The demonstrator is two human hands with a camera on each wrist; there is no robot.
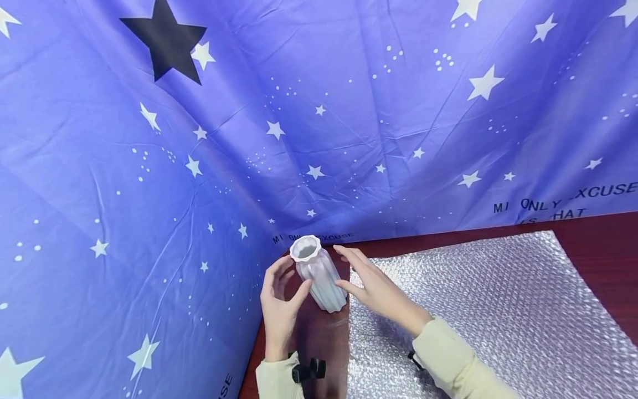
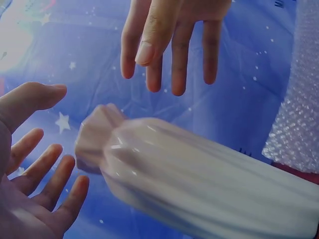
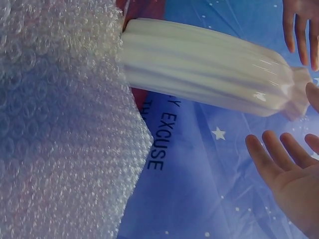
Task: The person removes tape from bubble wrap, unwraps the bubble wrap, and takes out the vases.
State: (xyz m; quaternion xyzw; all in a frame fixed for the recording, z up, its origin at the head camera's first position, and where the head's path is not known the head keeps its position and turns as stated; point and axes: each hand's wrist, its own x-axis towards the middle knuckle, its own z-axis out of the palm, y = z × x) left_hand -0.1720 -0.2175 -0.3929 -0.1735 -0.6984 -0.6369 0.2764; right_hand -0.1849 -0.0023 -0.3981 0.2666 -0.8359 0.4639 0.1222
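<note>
A pale, glossy vase (image 1: 323, 280) with twisted ribs and a scalloped pinkish rim stands upright on the dark red table. To its left is my left hand (image 1: 280, 306), fingers spread and gently bent around the neck side. My right hand (image 1: 376, 288) hovers on the other side, its fingers pointing toward the vase. In the left wrist view a gap separates the left hand (image 2: 37, 184) from the vase (image 2: 199, 174), and the right hand (image 2: 177, 35) is also apart from it. The right wrist view shows the vase (image 3: 209, 67) with neither hand gripping it.
A large sheet of bubble wrap (image 1: 478, 310) lies flat on the table (image 1: 605, 260), just right of the vase. Blue cloth (image 1: 349, 127) printed with stars and lettering hangs behind and along the left. A black strap mount (image 1: 309, 370) sits at the left wrist.
</note>
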